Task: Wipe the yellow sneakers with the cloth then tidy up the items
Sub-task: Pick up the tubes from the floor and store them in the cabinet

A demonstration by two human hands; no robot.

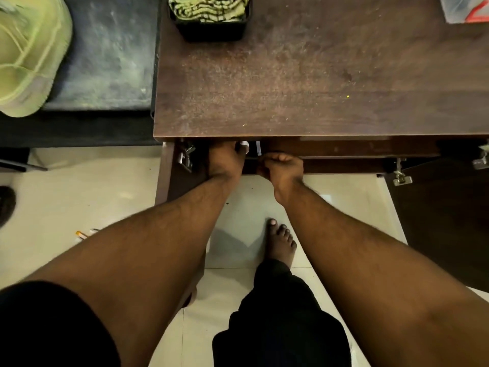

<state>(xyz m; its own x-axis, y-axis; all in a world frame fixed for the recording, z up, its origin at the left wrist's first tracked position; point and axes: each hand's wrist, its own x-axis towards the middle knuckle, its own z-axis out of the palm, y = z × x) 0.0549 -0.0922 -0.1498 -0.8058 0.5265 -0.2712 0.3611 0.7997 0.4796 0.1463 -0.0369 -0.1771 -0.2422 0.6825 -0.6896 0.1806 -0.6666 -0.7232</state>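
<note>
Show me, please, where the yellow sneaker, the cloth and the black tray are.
yellow sneaker (25, 54): head view, upper with laces.
cloth (209, 7): head view, folded top.
black tray (211, 31): head view, near wall.

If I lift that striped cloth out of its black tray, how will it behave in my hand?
The cloth lies in soft rumpled folds, so it will probably flop and drape, not hold shape. It looks light. The shallow black tray may shift or lift with it.
</note>
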